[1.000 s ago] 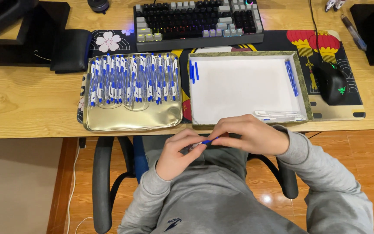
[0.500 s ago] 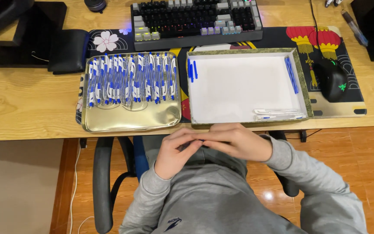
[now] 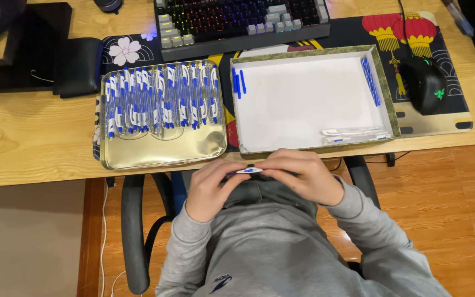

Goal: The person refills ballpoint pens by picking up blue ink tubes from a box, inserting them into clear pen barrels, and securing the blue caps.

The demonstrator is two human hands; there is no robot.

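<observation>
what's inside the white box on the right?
The white box holds two blue caps at its left wall, thin blue refills along the right wall and clear pen barrels at the near edge. Nothing inside looks covered.

One head camera looks steeply down from above onto the bench's (image 3: 28, 148) near edge and lap, fairly close.
</observation>
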